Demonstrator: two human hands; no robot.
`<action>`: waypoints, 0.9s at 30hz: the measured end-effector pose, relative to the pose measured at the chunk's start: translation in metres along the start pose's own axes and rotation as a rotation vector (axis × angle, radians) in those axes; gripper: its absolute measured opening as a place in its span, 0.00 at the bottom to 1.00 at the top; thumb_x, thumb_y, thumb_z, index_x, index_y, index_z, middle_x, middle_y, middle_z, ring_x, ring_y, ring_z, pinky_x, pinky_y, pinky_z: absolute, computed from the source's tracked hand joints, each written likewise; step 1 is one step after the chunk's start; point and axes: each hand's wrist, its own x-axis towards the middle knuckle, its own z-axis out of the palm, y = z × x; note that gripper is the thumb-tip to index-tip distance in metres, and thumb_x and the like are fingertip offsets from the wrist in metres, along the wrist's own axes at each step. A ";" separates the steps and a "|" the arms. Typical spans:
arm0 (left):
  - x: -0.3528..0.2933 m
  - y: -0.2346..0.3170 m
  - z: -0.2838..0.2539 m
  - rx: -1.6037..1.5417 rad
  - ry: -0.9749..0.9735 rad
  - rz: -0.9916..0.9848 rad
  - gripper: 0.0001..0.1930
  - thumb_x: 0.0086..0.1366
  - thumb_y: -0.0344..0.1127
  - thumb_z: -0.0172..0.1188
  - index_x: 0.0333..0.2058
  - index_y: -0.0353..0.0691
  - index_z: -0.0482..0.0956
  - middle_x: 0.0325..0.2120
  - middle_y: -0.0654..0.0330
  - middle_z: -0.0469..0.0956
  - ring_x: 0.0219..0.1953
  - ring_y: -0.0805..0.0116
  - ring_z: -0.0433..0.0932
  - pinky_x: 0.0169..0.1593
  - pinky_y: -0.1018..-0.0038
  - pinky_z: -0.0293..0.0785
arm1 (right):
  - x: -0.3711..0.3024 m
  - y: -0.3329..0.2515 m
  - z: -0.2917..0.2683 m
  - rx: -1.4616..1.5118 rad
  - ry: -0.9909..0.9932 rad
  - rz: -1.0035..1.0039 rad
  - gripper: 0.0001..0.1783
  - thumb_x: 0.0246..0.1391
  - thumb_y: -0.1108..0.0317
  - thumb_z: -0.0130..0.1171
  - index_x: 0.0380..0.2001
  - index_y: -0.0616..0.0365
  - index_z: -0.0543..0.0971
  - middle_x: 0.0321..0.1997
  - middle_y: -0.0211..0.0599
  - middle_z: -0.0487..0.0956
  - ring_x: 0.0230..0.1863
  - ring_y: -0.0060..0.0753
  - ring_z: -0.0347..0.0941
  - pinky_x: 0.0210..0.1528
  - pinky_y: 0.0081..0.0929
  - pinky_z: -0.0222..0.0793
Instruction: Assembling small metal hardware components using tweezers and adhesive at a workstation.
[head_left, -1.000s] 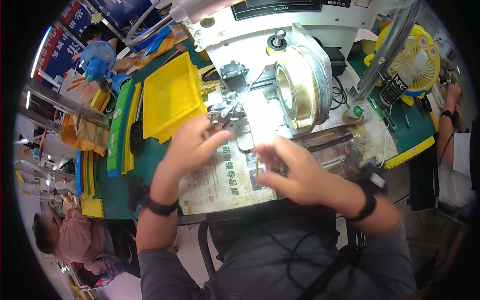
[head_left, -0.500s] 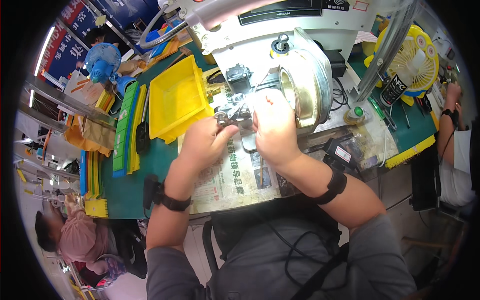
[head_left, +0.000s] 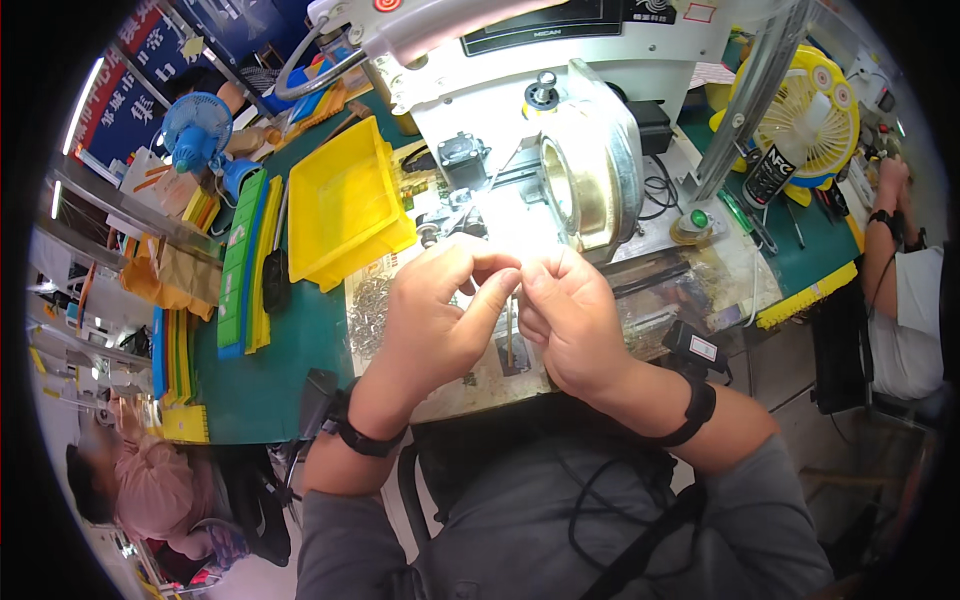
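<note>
- Gold and glaring, the wheel [head_left: 592, 195] stands just beyond my right grip [head_left: 572, 318]; I cannot tell whether it turns.
- Right grip: thumb and forefinger pinched together, tips pointing at my other hand.
- Left grip [head_left: 435, 315]: thumb and forefinger together too, their tips right up against the right's, or all but.
- Whatever small piece sits there is at that meeting point, over the desk [head_left: 270, 385] and hidden by fingers; I cannot tell what I'm clamped on, if anything.
- Close by, the metal fixture [head_left: 455, 215] sits past my left knuckles, small grey pieces [head_left: 368, 312] lie beside that hand.
- Done well, I'd say, this wants a light pinch, steady wrists, knuckles clear of the wheel.
</note>
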 end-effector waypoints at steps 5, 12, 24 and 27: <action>-0.009 -0.013 0.016 0.054 0.143 0.095 0.03 0.61 0.27 0.66 0.32 0.37 0.81 0.26 0.56 0.80 0.29 0.59 0.79 0.34 0.69 0.73 | -0.007 -0.035 -0.015 -0.379 -0.041 0.108 0.08 0.68 0.66 0.56 0.38 0.60 0.76 0.22 0.26 0.72 0.19 0.16 0.65 0.23 0.17 0.60; -0.007 -0.019 0.022 0.073 0.240 0.259 0.05 0.60 0.27 0.67 0.33 0.38 0.80 0.28 0.56 0.80 0.29 0.57 0.78 0.35 0.67 0.73 | 0.015 -0.049 -0.011 -1.402 -0.231 -0.946 0.07 0.54 0.74 0.62 0.38 0.59 0.79 0.28 0.39 0.80 0.28 0.40 0.78 0.30 0.32 0.74; -0.006 -0.017 0.025 0.158 0.216 0.204 0.04 0.60 0.22 0.64 0.34 0.34 0.80 0.31 0.51 0.80 0.35 0.53 0.79 0.42 0.65 0.75 | 0.016 -0.048 -0.015 -1.446 -0.242 -0.989 0.10 0.51 0.73 0.64 0.38 0.61 0.80 0.24 0.37 0.74 0.23 0.43 0.74 0.26 0.37 0.70; -0.008 -0.017 0.026 0.098 0.199 0.199 0.05 0.61 0.22 0.63 0.36 0.34 0.79 0.33 0.51 0.80 0.37 0.52 0.79 0.44 0.65 0.74 | 0.013 -0.047 -0.018 -1.447 -0.227 -1.004 0.12 0.53 0.71 0.64 0.42 0.62 0.80 0.27 0.38 0.77 0.25 0.42 0.76 0.27 0.36 0.72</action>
